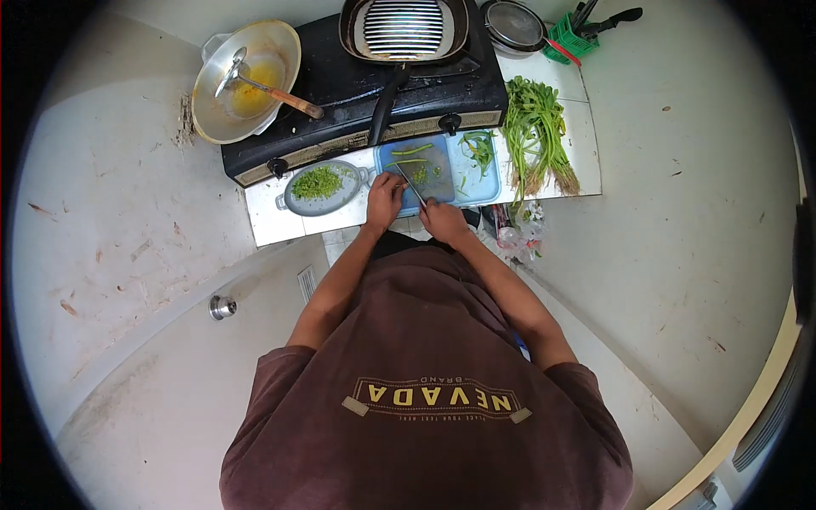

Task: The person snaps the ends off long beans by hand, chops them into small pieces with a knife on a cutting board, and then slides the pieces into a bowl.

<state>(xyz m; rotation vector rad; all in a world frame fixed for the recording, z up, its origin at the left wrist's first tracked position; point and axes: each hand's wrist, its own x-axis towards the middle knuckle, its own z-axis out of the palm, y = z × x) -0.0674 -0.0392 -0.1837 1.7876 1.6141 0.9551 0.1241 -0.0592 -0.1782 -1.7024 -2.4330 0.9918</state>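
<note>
"NEVADA" is printed in pale block letters, with "BRAND" in smaller type beside it, on the brown cloth shirt (425, 408), and both words are seen upside down from above. A line of finer print under them cannot be read.

A grey rectangular board (435, 161) is laid on a light blue tray (480, 183) at the front of the white tiled surface (276, 223). Thin green stems (412, 150) are spread across the board. A slim metal knife (411, 187) is gripped in the right hand (444, 219), which is closed around the handle, and the blade is angled onto the board. The left hand (384, 200) is curled, and its fingertips are pressed down at the board's near edge, just beside the blade.

An oval grey plate (293, 200) heaped with finely chopped greens is set left of the board. A long leafy bunch (537, 136) with pale roots is laid to the right. Behind them, a black stove (340, 85) is topped by a ridged grill pan (404, 30), and a dented metal wok (212, 110) holding yellow liquid and a wooden-handled spatula (272, 89) is placed at its left. A green plastic basket (563, 38) of utensils is seen at the back right.
</note>
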